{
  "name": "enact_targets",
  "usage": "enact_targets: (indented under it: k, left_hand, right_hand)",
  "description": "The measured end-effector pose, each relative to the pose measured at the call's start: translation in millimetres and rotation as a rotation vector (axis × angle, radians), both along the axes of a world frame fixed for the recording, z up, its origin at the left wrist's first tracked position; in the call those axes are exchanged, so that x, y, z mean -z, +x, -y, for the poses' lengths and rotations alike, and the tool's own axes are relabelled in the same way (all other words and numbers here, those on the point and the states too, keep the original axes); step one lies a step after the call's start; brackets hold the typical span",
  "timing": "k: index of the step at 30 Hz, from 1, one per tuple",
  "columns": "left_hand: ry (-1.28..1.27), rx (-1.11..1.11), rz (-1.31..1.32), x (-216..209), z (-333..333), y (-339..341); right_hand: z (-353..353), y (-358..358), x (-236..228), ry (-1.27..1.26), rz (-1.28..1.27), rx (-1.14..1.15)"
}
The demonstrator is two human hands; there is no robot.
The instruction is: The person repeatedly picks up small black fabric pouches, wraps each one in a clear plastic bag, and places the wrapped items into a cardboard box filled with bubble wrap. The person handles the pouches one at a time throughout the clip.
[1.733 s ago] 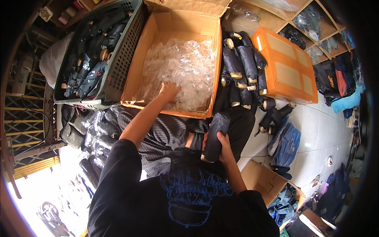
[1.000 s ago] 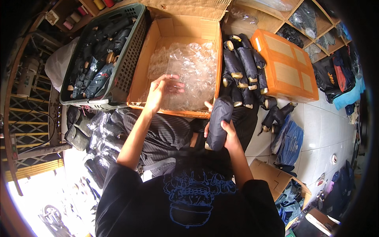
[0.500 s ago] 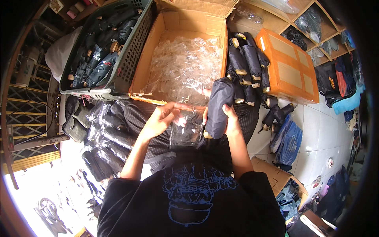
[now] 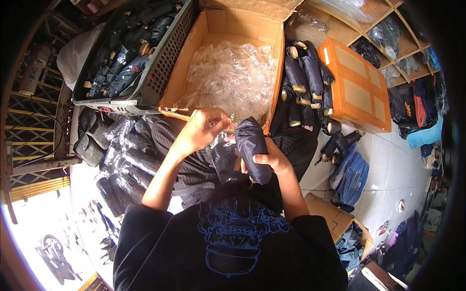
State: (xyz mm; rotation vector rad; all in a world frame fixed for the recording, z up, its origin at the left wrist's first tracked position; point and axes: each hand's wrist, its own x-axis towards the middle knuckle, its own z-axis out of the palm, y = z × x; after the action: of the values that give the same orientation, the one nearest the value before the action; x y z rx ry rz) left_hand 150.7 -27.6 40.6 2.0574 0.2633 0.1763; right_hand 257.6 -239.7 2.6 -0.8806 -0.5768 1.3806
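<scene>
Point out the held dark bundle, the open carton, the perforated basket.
Dark bundle (image 4: 250, 143), head view: middle of its side.
Open carton (image 4: 241, 27), head view: inner far wall.
Perforated basket (image 4: 169, 58), head view: right sidewall.

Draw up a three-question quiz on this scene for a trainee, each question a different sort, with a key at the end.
1. Which of the person's hands grips the dark bundle?
2. What lies in the open cardboard box?
A) Blue cloth
B) Clear plastic
C) Thread spools
3. Fill in the blank: In the picture, the perforated basket stands to the ____ of the open cardboard box.

Key
1. The right hand.
2. B
3. left
</scene>
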Motion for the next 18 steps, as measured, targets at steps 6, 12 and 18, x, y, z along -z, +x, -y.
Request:
enact_targets:
  k: [6,12,18]
  left_hand:
    - [-0.042,-0.129,-0.052,6,10,3]
    - [0.106,-0.136,0.049,8,5,10]
    - [0.243,-0.235,0.114,8,-27,25]
  right_hand:
    - [9,3,9,-0.058,0.048,-0.026]
    - [12,-2,0,-0.055,0.009,-0.053]
    - [21,-5,10,-0.075,-0.044,-0.123]
